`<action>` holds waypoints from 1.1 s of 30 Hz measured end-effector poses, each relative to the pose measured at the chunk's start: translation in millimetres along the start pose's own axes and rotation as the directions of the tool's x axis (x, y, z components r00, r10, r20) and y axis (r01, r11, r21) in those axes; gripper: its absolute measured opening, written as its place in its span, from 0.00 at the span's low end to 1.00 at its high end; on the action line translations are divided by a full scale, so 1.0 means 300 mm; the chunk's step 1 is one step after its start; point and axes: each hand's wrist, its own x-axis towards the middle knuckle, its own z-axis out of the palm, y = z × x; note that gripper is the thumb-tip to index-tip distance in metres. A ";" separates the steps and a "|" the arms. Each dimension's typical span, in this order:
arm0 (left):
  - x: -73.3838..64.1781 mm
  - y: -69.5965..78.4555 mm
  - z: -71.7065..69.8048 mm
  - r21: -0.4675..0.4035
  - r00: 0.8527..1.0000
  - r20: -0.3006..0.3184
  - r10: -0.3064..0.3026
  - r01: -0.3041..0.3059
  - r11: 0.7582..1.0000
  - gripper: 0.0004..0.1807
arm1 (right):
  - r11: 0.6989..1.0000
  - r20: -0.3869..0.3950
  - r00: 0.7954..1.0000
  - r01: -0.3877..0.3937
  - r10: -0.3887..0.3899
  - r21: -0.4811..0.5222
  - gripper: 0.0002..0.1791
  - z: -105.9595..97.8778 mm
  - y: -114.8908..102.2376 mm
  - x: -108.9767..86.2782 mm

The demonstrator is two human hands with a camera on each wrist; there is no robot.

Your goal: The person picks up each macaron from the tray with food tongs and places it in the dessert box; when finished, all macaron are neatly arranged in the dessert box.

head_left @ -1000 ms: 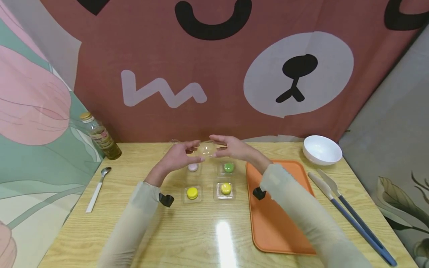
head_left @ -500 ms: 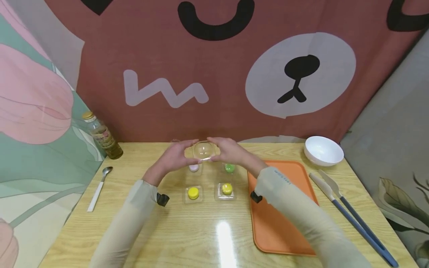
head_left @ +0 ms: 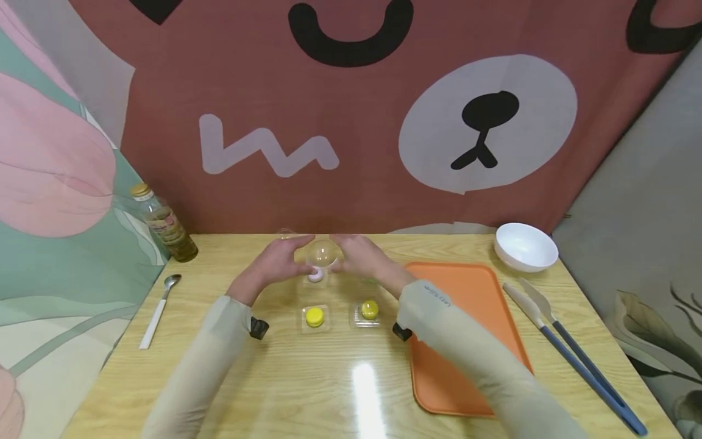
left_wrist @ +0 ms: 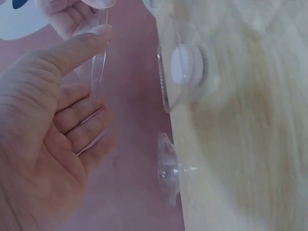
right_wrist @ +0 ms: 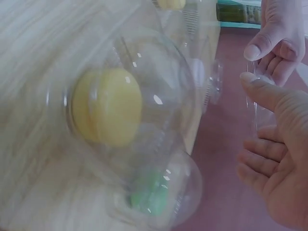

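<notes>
Between my two hands is a clear plastic dome lid [head_left: 322, 253], pinched at its edges just above and behind a lilac macaron [head_left: 315, 276] in a clear base. My left hand [head_left: 274, 266] grips the lid's left side, thumb and fingers at its rim. From the right, my right hand [head_left: 362, 259] pinches the opposite side. In the right wrist view a green macaron [right_wrist: 150, 195] sits under a dome; the head view mostly hides it behind my right hand. Nearer me, one yellow macaron [head_left: 370, 310] is covered by a dome, and another yellow macaron [head_left: 315, 316] lies in an uncovered base.
Another clear lid [head_left: 285, 233] lies at the back behind my left hand. An orange tray [head_left: 455, 378] is under my right forearm, with tongs [head_left: 584, 360] and a white bowl [head_left: 526, 247] beyond. A spoon [head_left: 160, 311] and a bottle [head_left: 167, 225] stand left.
Both hands have moved left and lower with the dome lid, from between the two back macarons to over the lilac one. My right hand now covers most of the green macaron.
</notes>
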 end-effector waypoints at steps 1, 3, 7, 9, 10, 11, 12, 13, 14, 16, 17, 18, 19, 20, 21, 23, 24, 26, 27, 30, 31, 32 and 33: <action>-0.001 -0.009 0.001 0.000 1.000 0.010 -0.004 0.004 1.000 0.45 | 1.000 0.006 1.000 -0.008 0.008 -0.011 0.48 0.010 -0.004 0.005; 0.000 -0.025 0.003 0.006 0.999 0.035 -0.004 0.004 1.000 0.45 | 0.999 0.017 0.999 -0.028 0.028 -0.021 0.48 0.026 -0.014 0.014; -0.004 -0.054 0.000 0.003 0.996 0.090 -0.011 0.011 1.000 0.43 | 0.997 0.046 0.997 -0.062 0.064 -0.036 0.48 0.063 -0.040 0.032; -0.004 -0.064 0.000 0.004 0.994 0.110 -0.015 0.015 1.000 0.43 | 0.996 0.057 0.996 -0.071 0.074 -0.047 0.47 0.077 -0.051 0.036; -0.004 -0.068 0.001 0.002 0.993 0.120 -0.019 0.019 1.000 0.43 | 0.996 0.060 0.995 -0.074 0.078 -0.056 0.46 0.084 -0.054 0.038; -0.003 -0.072 0.004 0.002 0.992 0.127 -0.023 0.023 1.000 0.43 | 0.995 0.062 0.995 -0.078 0.082 -0.061 0.46 0.091 -0.056 0.039; -0.002 -0.076 0.006 0.001 0.991 0.135 -0.022 0.022 1.000 0.43 | 0.994 0.063 0.994 -0.083 0.087 -0.066 0.46 0.096 -0.058 0.040; 0.000 -0.080 0.010 0.002 0.990 0.141 -0.026 0.026 1.000 0.43 | 0.994 0.063 0.994 -0.085 0.090 -0.075 0.45 0.102 -0.059 0.041; 0.001 -0.082 0.013 -0.001 0.989 0.147 -0.025 0.026 1.000 0.43 | 0.993 0.064 0.993 -0.090 0.095 -0.075 0.46 0.106 -0.060 0.041; 0.004 -0.087 0.018 -0.001 0.988 0.155 -0.021 0.021 1.000 0.43 | 0.992 0.065 0.993 -0.098 0.103 -0.080 0.46 0.115 -0.059 0.042; 0.004 -0.088 0.021 0.002 0.987 0.158 -0.016 0.016 1.000 0.43 | 0.992 0.066 0.992 -0.101 0.106 -0.080 0.46 0.119 -0.058 0.042; 0.005 -0.089 0.023 0.006 0.987 0.161 -0.014 0.013 1.000 0.43 | 0.991 0.068 0.992 -0.102 0.108 -0.084 0.47 0.123 -0.057 0.042; 0.004 -0.090 0.025 0.009 0.987 0.163 -0.013 0.011 1.000 0.43 | 0.991 0.071 0.992 -0.103 0.109 -0.083 0.47 0.126 -0.057 0.042; 0.003 -0.092 0.027 0.010 0.986 0.168 -0.011 0.010 1.000 0.42 | 0.991 0.073 0.991 -0.103 0.109 -0.087 0.47 0.128 -0.057 0.042; 0.002 -0.093 0.029 0.012 0.985 0.172 -0.011 0.009 1.000 0.42 | 0.990 0.075 0.991 -0.102 0.109 -0.095 0.47 0.130 -0.058 0.041; 0.000 -0.097 0.033 0.002 0.983 0.180 -0.015 0.015 1.000 0.42 | 0.990 0.082 0.991 -0.100 0.109 -0.097 0.46 0.133 -0.060 0.040; -0.002 -0.099 0.035 -0.007 0.983 0.184 -0.014 0.016 1.000 0.42 | 0.990 0.086 0.990 -0.102 0.110 -0.098 0.46 0.134 -0.062 0.039; -0.005 -0.102 0.040 -0.022 0.982 0.190 -0.013 0.018 1.000 0.42 | 0.990 0.094 0.989 -0.102 0.112 -0.102 0.46 0.135 -0.065 0.036; -0.006 -0.103 0.042 -0.030 0.981 0.193 -0.016 0.022 0.999 0.42 | 0.989 0.096 0.989 -0.102 0.112 -0.104 0.46 0.137 -0.066 0.035; -0.009 -0.104 0.049 -0.034 0.978 0.206 -0.024 0.031 0.999 0.42 | 0.988 0.099 0.989 -0.102 0.114 -0.117 0.46 0.143 -0.068 0.032; -0.008 -0.105 0.051 -0.034 0.977 0.211 -0.028 0.036 0.999 0.42 | 0.988 0.098 0.989 -0.101 0.114 -0.120 0.46 0.145 -0.067 0.032; -0.007 -0.106 0.053 -0.033 0.976 0.215 -0.032 0.040 0.999 0.43 | 0.987 0.097 0.989 -0.102 0.114 -0.123 0.46 0.147 -0.067 0.032; -0.006 -0.107 0.054 -0.034 0.975 0.219 -0.037 0.045 0.998 0.43 | 0.987 0.095 0.989 -0.102 0.115 -0.126 0.45 0.149 -0.066 0.031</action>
